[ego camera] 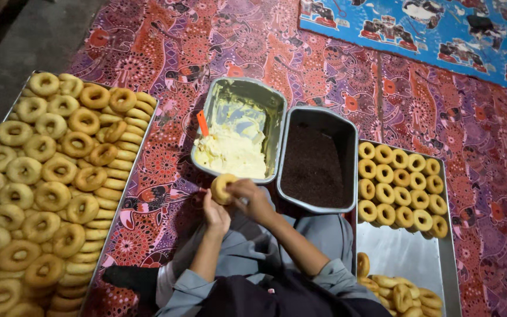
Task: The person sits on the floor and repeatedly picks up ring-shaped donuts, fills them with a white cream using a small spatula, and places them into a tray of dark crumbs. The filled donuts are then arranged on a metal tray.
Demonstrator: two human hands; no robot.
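Note:
My left hand (215,212) holds a plain ring doughnut (221,187) up in front of me, just below the near edge of a metal tin of pale cream (239,130). My right hand (253,199) is closed against the doughnut's right side; whether it holds a tool is hidden. An orange-handled spreader (203,124) stands in the cream at the tin's left. Right of it sits a metal tin of dark chocolate sprinkles (315,161).
A big tray (125,194) piled with several plain doughnuts fills the left. A metal tray (407,252) on the right holds rows of doughnuts at its far end and a few at its near end. A patterned red cloth (165,53) covers the floor, a blue mat (441,29) beyond.

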